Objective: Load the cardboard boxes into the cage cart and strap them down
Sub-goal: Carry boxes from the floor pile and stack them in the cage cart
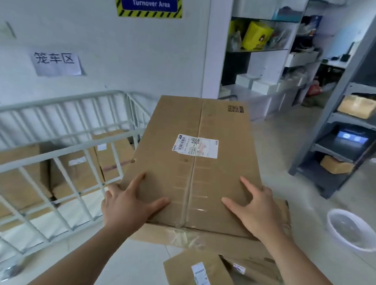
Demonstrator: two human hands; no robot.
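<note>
The left hand (127, 202) and the right hand (255, 209) hold the large brown cardboard box (188, 164) by its near corners. Each hand has its thumb and forefinger spread wide and flat on the taped top, and the other fingers go over the side edge (how far down they reach cannot be seen). A white shipping label sits on the tape seam ahead of both hands. Under the hands, the box's near edge rests on a wider brown cardboard box (199, 241) that has clear tape across it. Below the wrists, a small brown cardboard box (197, 275) with a white label lies on the pale floor.

Just left of the left hand stands the white metal-barred cage cart (54, 102), with several brown cardboard boxes (83, 176) standing side by side behind its bars. The held box's far left edge overlaps the cart's rail in this view. Right of the right hand, a white round plastic basin (350, 229) sits on the floor. Beyond it is a grey metal shelf rack (337, 106).
</note>
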